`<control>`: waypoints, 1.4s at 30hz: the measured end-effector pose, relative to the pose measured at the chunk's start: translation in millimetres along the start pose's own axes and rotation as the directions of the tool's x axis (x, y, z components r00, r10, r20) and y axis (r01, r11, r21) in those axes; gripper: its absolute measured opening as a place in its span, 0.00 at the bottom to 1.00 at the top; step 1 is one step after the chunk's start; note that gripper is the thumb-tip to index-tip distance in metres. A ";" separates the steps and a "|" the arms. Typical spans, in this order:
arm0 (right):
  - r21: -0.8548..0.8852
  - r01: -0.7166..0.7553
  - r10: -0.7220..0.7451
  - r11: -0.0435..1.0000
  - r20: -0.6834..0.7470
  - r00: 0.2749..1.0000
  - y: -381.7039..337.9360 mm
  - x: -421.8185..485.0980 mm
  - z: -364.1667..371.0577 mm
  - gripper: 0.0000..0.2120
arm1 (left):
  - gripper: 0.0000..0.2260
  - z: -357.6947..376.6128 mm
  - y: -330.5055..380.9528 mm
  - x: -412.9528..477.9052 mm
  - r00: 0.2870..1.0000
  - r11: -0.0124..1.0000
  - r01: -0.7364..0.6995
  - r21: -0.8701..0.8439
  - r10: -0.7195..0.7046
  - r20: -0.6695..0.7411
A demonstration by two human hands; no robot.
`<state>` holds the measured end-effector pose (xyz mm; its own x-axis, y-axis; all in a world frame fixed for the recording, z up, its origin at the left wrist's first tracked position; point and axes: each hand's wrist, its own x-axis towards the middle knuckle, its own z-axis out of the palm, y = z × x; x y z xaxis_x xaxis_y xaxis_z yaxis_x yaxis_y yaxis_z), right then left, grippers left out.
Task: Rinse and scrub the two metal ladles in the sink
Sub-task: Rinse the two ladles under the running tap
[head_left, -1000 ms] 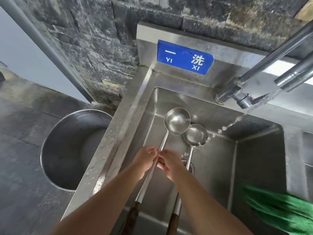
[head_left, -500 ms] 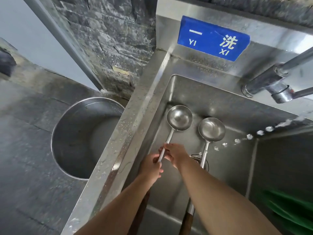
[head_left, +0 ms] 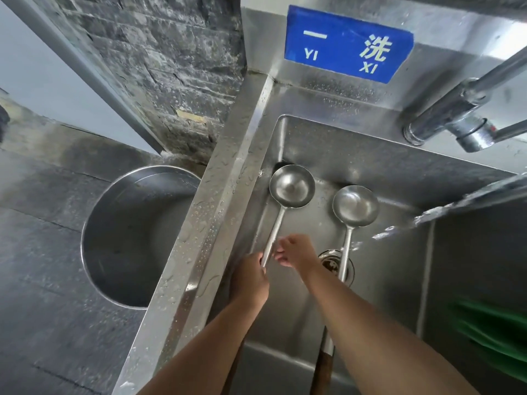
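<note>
Two long metal ladles lie in the steel sink point(head_left: 385, 172), bowls pointing away from me. The left ladle point(head_left: 291, 186) has its bowl near the sink's left wall. My left hand point(head_left: 251, 276) is closed around its shaft. My right hand point(head_left: 296, 250) pinches the same shaft just above, fingers curled on it. The right ladle point(head_left: 355, 206) rests beside it, apart from both hands, its shaft crossing the drain point(head_left: 330, 263) and its dark wooden handle point(head_left: 320, 372) reaching the near edge. A water jet point(head_left: 445, 212) shoots in from the right.
A tap with pipes point(head_left: 456, 121) juts out at the upper right. A blue sign point(head_left: 346, 44) hangs on the backsplash. A large empty steel pot point(head_left: 119, 238) stands on the floor left of the sink. Something green point(head_left: 496, 337) lies at the right edge.
The two ladle bowls have moved apart; the right ladle left the water stream. My right hand slid onto the left ladle's shaft. The view shifted left and closer.
</note>
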<state>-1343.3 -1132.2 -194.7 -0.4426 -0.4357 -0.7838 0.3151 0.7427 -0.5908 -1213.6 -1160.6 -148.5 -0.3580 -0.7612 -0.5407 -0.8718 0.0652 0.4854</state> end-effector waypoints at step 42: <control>0.844 0.172 -0.040 0.508 -0.176 0.984 -55.2 -159.2 -137.2 0.03 | 0.09 -67.8 189.7 -59.1 0.767 0.665 -0.637 0.390 0.497 0.406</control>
<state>-1405.4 -1034.1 -11.1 -0.5957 -0.3689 -0.7135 0.7926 -0.1263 -0.5965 -1335.2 -1147.0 22.1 -0.8435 -0.2897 -0.4523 -0.4818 0.7802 0.3989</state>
